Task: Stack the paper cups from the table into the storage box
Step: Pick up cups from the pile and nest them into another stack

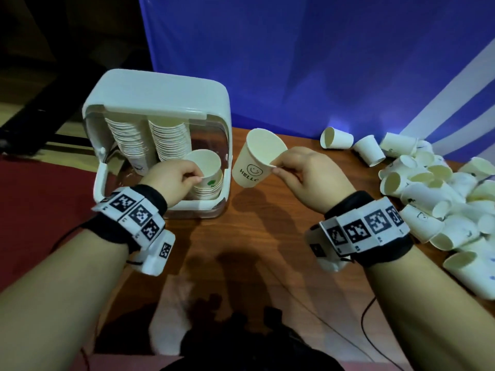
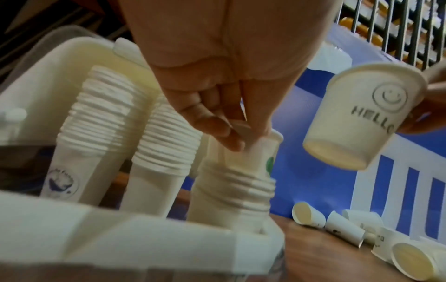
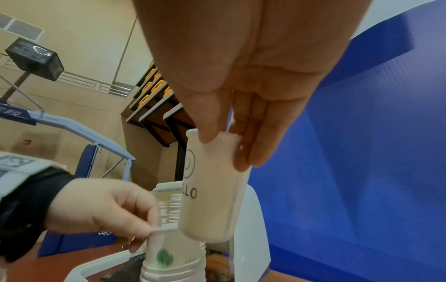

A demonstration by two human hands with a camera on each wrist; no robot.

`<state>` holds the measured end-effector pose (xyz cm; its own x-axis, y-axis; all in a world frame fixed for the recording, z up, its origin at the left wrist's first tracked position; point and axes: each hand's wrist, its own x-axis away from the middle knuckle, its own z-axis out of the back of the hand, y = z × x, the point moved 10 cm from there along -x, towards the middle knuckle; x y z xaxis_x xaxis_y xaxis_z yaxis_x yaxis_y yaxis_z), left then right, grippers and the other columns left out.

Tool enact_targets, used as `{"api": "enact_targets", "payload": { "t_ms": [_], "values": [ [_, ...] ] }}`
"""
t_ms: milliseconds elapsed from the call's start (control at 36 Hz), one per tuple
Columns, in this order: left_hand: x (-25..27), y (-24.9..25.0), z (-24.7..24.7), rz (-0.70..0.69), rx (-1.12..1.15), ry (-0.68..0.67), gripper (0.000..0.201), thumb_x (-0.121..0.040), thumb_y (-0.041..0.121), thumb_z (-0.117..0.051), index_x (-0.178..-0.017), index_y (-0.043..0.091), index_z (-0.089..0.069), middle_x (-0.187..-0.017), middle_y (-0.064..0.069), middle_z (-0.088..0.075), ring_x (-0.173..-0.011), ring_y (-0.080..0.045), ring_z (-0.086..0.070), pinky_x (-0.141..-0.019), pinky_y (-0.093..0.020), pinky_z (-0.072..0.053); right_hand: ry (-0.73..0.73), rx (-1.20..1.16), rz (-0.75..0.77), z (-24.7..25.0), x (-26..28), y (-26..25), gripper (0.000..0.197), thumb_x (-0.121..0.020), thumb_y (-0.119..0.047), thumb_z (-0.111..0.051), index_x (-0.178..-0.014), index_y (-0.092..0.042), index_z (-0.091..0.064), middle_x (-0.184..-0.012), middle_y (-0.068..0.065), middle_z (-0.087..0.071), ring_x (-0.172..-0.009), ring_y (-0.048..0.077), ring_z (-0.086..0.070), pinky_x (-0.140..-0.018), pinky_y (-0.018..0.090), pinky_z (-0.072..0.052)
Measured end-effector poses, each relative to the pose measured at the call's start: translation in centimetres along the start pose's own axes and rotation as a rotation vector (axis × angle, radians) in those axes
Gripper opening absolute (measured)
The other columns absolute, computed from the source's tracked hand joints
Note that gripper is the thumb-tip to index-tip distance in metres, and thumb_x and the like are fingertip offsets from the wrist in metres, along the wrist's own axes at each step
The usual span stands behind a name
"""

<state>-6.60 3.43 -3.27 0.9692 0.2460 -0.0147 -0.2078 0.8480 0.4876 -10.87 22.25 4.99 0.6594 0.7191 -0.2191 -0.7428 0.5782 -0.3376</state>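
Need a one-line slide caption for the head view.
Left hand pinches a green-print cup onto a stack in the storage box; right hand holds a HELLO cup.

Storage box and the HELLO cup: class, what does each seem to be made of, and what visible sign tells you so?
Storage box: probably moulded plastic, smooth white with a slight sheen, rounded corners, and a see-through panel.
HELLO cup: looks like thin matte paper, cream-white, with a rolled rim, printed smiley and a side seam visible in the right wrist view.

A blue cloth (image 1: 308, 62) hangs beyond the fingers. A black cable (image 1: 365, 319) lies on the wood nearer than them. Red floor (image 1: 34, 210) lies left of them. Yellow seats (image 3: 154, 84) stand far behind.
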Motion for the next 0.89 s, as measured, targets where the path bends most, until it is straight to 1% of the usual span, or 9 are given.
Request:
{"api": "enact_targets", "payload": {
  "t_ms": [111, 167, 222, 306, 417, 555, 667, 750, 889],
  "values": [
    [-0.3, -1.7, -1.8, 0.032, 0.043, -0.033, 0.023, -0.084, 0.022, -0.064, -0.106, 0.017, -0.064, -0.122, -0.003, -0.05, -0.099, -0.02, -0.053, -0.09, -0.028, -0.038, -0.03, -0.002, 0.04, -1.1, -1.6, -1.6, 0.036, -0.087, -0.028, -0.043, -0.103, -0.007, -0.067, -0.103, 0.009, -0.066, -0.099, 0.026, -0.06, -0.082, 0.032, -0.047],
    [-0.3, -2.4, -1.8, 0.06, 0.089, 0.018, 0.052, -0.076, 0.024, -0.073, -0.123, 0.018, -0.051, -0.138, -0.002, -0.032, -0.104, -0.019, -0.05, -0.098, -0.032, -0.038, -0.049, 0.008, 0.08, -1.8, -2.6, -2.7, 0.033, -0.088, -0.026, -0.045, -0.105, -0.007, -0.067, -0.104, 0.009, -0.065, -0.099, 0.026, -0.06, -0.082, 0.033, -0.047],
    [-0.3, -3.1, -2.0, 0.099, 0.144, 0.043, 0.082, -0.069, 0.025, -0.078, -0.137, 0.018, -0.033, -0.146, -0.005, -0.021, -0.123, -0.024, -0.041, -0.105, -0.035, -0.033, -0.075, 0.032, 0.124, -2.8, -3.7, -3.7, 0.03, -0.089, -0.023, -0.047, -0.105, -0.007, -0.067, -0.104, 0.011, -0.065, -0.098, 0.029, -0.06, -0.08, 0.034, -0.046],
    [-1.2, -4.3, -3.7, 0.16, 0.308, -0.028, 0.099, -0.062, 0.031, -0.082, -0.141, 0.019, -0.024, -0.145, -0.01, -0.03, -0.129, -0.025, -0.038, -0.11, -0.041, -0.032, -0.127, 0.073, 0.157, -4.6, -5.1, -4.8, 0.029, -0.092, -0.024, -0.047, -0.106, -0.009, -0.066, -0.107, 0.012, -0.063, -0.099, 0.031, -0.059, -0.08, 0.036, -0.046],
    [-1.9, -5.1, -5.2, 0.184, 0.405, -0.043, 0.086, -0.057, 0.035, -0.083, -0.13, 0.017, -0.041, -0.127, -0.009, -0.052, -0.115, -0.025, -0.053, -0.099, -0.045, -0.042, -0.286, 0.168, 0.162, -8.3, -6.3, -4.9, 0.029, -0.095, -0.023, -0.045, -0.115, -0.012, -0.062, -0.117, 0.009, -0.059, -0.108, 0.029, -0.055, -0.088, 0.037, -0.046],
    [-1.7, -5.1, -5.5, 0.188, 0.438, -0.042, 0.086, -0.06, 0.033, -0.083, -0.133, 0.018, -0.039, -0.131, -0.007, -0.049, -0.116, -0.024, -0.051, -0.101, -0.043, -0.041, -0.525, 0.272, 0.104, -14.0, -6.8, -3.3, 0.025, -0.092, -0.014, -0.045, -0.111, -0.016, -0.061, -0.117, 0.006, -0.058, -0.108, 0.027, -0.054, -0.082, 0.03, -0.041],
    [-1.2, -4.9, -4.8, 0.213, 0.388, -0.028, 0.093, -0.061, 0.037, -0.082, -0.138, 0.02, -0.032, -0.137, -0.01, -0.039, -0.118, -0.028, -0.048, -0.1, -0.043, -0.041, -0.602, 0.229, 0.087, -15.7, -6.7, -3.1, 0.029, -0.095, -0.018, -0.044, -0.119, -0.014, -0.058, -0.124, 0.008, -0.055, -0.113, 0.027, -0.053, -0.095, 0.035, -0.043],
    [-0.1, -4.1, -3.2, 0.228, 0.291, 0.037, 0.096, -0.071, 0.028, -0.077, -0.146, 0.018, -0.017, -0.148, -0.008, -0.02, -0.115, -0.032, -0.049, -0.099, -0.039, -0.041, -0.531, 0.16, 0.106, -14.4, -6.1, -3.2, 0.036, -0.096, -0.022, -0.043, -0.131, -0.016, -0.049, -0.136, 0.005, -0.045, -0.122, 0.024, -0.047, -0.1, 0.033, -0.039],
    [1.6, 1.7, -1.4, 0.097, 0.228, 0.097, 0.071, -0.076, 0.024, -0.071, -0.138, 0.02, -0.035, -0.143, -0.002, -0.027, -0.087, -0.023, -0.056, -0.089, -0.029, -0.042, -0.374, 0.082, 0.132, -8.5, -2.6, -1.6, 0.042, -0.095, -0.026, -0.044, -0.137, -0.02, -0.041, -0.14, 0.002, -0.042, -0.119, 0.02, -0.049, -0.091, 0.028, -0.04]
  ]
}}
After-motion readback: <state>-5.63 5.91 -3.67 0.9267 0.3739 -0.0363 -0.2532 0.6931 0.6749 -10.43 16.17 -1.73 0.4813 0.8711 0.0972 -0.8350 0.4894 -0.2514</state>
